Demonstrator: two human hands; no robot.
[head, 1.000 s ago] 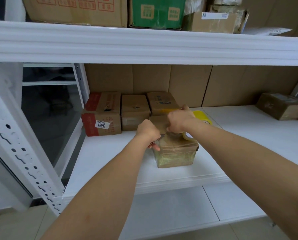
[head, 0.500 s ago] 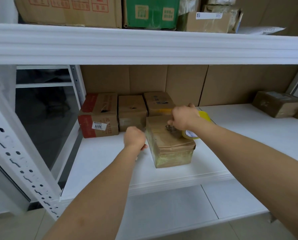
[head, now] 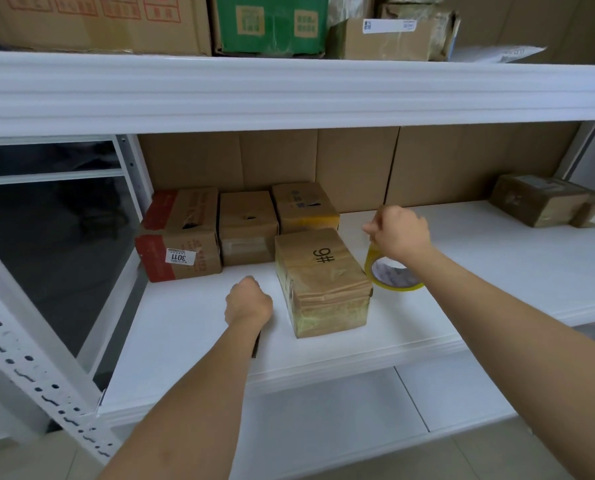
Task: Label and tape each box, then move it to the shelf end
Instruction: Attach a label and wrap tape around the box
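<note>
On the white shelf (head: pixel 192 344), the left hand (head: pixel 248 303) is fisted around a dark tool, mostly hidden. The right hand (head: pixel 400 233) grips the yellow tape roll (head: pixel 393 276). Between them sits the box marked 9# (head: pixel 323 282), just before three boxes (head: pixel 247 226) at the shelf's left end.

Brown box (head: pixel 323 275), black "9#" on top; yellow tape roll (head: pixel 393 284); red-banded box (head: pixel 180 233), white label; green carton (head: pixel 271 24); white shelf (head: pixel 192 327).

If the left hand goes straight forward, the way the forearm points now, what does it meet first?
Probably the plain middle box in the back row. The left hand passes left of the box marked 9#, though depth is unclear.
</note>
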